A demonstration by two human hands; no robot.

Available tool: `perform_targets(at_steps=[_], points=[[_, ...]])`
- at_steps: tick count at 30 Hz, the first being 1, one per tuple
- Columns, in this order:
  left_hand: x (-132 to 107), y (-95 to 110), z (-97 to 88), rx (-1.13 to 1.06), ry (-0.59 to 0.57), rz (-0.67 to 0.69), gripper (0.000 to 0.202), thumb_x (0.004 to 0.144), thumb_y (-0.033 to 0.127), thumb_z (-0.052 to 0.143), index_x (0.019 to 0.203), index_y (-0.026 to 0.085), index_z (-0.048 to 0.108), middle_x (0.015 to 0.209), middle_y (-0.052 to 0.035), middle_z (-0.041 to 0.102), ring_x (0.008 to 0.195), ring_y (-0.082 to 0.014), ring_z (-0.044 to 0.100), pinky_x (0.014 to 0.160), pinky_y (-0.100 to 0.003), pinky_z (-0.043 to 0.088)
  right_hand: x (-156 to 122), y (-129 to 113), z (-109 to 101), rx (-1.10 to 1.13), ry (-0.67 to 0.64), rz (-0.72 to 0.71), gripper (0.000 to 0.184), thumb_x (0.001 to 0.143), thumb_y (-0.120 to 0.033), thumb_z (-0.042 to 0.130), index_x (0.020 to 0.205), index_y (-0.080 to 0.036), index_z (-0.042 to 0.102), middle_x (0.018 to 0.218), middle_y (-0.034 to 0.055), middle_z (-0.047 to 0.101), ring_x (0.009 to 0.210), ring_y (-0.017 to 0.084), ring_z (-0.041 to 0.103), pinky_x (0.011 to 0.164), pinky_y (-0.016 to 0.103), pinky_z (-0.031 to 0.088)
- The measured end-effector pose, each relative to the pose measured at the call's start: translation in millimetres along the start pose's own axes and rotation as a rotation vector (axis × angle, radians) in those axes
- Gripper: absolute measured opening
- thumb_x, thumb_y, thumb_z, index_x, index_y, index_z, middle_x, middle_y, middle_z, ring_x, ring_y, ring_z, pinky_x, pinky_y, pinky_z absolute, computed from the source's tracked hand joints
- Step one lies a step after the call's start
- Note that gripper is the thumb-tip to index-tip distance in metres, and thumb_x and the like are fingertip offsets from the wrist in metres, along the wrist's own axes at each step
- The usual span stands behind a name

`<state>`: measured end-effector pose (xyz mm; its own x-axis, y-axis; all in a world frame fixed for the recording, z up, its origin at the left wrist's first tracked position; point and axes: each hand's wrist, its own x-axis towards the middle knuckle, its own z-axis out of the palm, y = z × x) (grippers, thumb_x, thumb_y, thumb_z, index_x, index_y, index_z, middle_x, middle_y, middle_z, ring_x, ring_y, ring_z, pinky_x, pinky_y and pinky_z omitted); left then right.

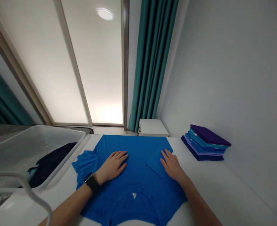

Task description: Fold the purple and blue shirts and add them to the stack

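A blue T-shirt (136, 160) lies spread on the white table, its neckline towards me and a small pale label mark inside the collar. My left hand (112, 166) rests flat on the shirt's left half, fingers stretched out; a dark watch is on that wrist. On the other side, my right hand (172, 164) lies with fingers spread over the right sleeve, which is turned inward across the body of the shirt. The left sleeve (88, 161) sticks outward and is crumpled. Neither hand has anything gripped.
A stack of folded garments (204, 142) in purple and blue stands at the right by the wall. At the left is a clear plastic bin (65, 131) holding dark clothing (51, 163). A whitish curved tube (27, 185) crosses the lower left. Beyond the table stands a white cabinet (152, 127).
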<state>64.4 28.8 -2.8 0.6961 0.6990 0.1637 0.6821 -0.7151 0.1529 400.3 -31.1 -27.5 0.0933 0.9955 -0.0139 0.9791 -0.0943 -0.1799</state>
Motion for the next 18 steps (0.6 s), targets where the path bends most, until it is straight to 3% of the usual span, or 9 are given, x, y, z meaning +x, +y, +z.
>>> perform_targets(at_steps=[7, 10, 13, 18], points=[[-6, -2, 2.2, 0.017, 0.031, 0.012, 0.044, 0.099, 0.038, 0.038, 0.138, 0.023, 0.049, 0.145, -0.0070, 0.049, 0.132, -0.0235, 0.044, 0.111, -0.043, 0.032, 0, -1, 0, -0.016, 0.048, -0.011, 0.059, 0.098, -0.043, 0.020, 0.149, -0.017, 0.032, 0.158, 0.0098, 0.022, 0.145, 0.026, 0.019, 0.115, 0.054, 0.017], [-6, -1, 3.9, 0.022, 0.054, 0.017, 0.044, 0.099, 0.037, 0.037, 0.139, 0.023, 0.049, 0.144, -0.0076, 0.049, 0.132, -0.0243, 0.044, 0.111, -0.044, 0.032, 0, -12, -7, -0.082, 0.117, -0.079, 0.057, 0.098, -0.042, 0.023, 0.146, -0.017, 0.039, 0.157, 0.0105, 0.025, 0.145, 0.026, 0.019, 0.116, 0.055, 0.010], [-6, 2, 3.4, 0.032, 0.056, 0.017, 0.044, 0.098, 0.036, 0.037, 0.139, 0.022, 0.048, 0.143, -0.0082, 0.050, 0.131, -0.0248, 0.045, 0.110, -0.045, 0.033, 1, -40, -16, -0.124, 0.151, -0.213, 0.054, 0.098, -0.040, 0.026, 0.144, -0.016, 0.043, 0.155, 0.0108, 0.031, 0.144, 0.024, 0.021, 0.117, 0.052, 0.002], [-7, 4, 2.7, 0.052, 0.054, 0.002, 0.044, 0.098, 0.036, 0.038, 0.138, 0.021, 0.049, 0.143, -0.0087, 0.050, 0.131, -0.0248, 0.045, 0.110, -0.044, 0.032, 2, -107, -22, -0.058, 0.023, -0.357, 0.055, 0.097, -0.040, 0.029, 0.146, -0.016, 0.040, 0.155, 0.0112, 0.031, 0.144, 0.024, 0.023, 0.118, 0.050, 0.006]])
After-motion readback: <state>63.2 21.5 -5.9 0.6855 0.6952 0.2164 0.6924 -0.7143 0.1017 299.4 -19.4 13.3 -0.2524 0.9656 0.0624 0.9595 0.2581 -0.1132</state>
